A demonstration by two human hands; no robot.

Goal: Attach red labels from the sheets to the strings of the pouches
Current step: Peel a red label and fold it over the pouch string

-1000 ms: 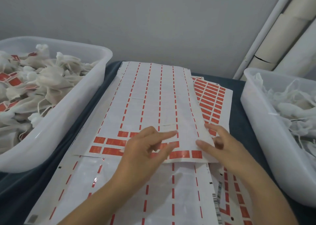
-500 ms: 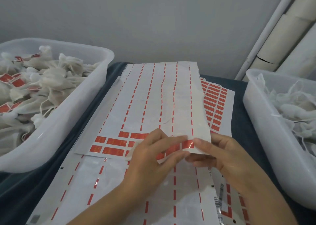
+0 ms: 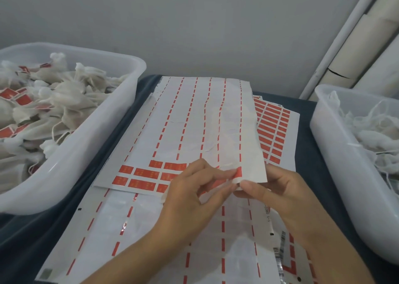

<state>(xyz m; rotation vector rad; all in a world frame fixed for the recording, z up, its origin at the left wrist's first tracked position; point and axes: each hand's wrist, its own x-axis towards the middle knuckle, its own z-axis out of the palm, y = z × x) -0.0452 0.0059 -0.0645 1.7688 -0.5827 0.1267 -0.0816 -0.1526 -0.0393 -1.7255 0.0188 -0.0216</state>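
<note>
Step in hand: peeling a red label off the near right corner of the top sheet (image 3: pixel 194 128); no pouch is in hand, so attaching has not begun for this one.
Left hand (image 3: pixel 190 199): fingers curled, thumb and forefinger pinching a red label (image 3: pixel 238 172) at the lifted near edge of the sheet.
Right hand (image 3: pixel 272 193): thumb on top and fingers under, pinching the sheet's near right corner to steady it.
Top sheet: mostly stripped, with the remaining labels in two rows along its near edge; it lies over other sheets on the dark table (image 3: pixel 306 145).
Fuller sheet (image 3: pixel 274 130): just right of it and partly beneath, with many labels left.
Left bin (image 3: pixel 90 137): holds pouches (image 3: pixel 56 102) already carrying red labels.
Right bin (image 3: pixel 336 154): holds unlabelled pouches (image 3: pixel 375 137) with loose strings.
Next move, as I judge: free the label without creasing it, then take a pouch from the right bin and fold the label round its string.
</note>
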